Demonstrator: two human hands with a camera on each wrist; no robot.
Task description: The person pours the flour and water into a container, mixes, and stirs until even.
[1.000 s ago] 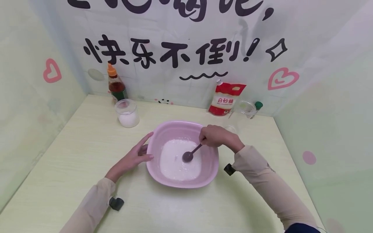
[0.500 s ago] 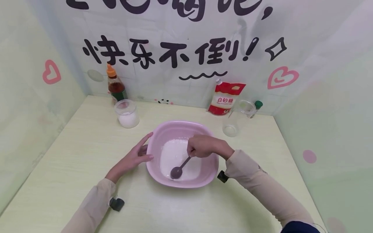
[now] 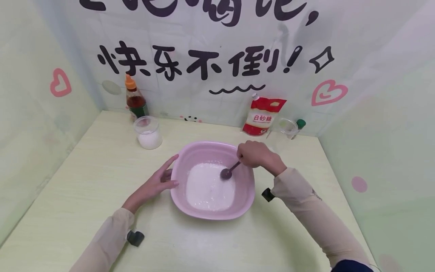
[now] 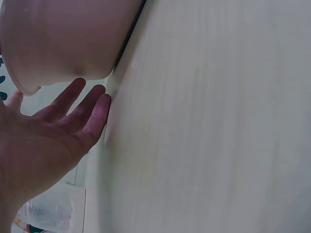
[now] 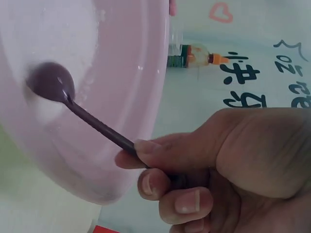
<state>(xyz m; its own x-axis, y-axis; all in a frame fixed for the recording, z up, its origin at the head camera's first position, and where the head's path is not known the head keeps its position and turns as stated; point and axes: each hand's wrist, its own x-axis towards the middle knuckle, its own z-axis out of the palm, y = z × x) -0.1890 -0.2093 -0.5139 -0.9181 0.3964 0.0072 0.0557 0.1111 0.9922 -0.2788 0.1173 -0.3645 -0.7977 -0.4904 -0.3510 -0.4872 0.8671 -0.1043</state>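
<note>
Just in front of the right hand's grip sits the pink bowl, a shiny white liquid spread across its bottom. Behind the left hand stands a clear jar partly filled with something white, and past it an orange-capped bottle of dark reddish sauce. Beyond the right hand, a red-and-white pouch leans upright near the wall; beside it is a clear container whose contents I can't make out.

The right hand reaches over the bowl's far right edge, fingers curled and thumb pressed tight round the handle of a dark spoon. From that grip the spoon slants down, its head at the liquid; how deep, I can't tell. The left hand clenches nothing: thumb and forefinger rest spread on the rim, the other fingers stretched loosely beside the outer wall.
</note>
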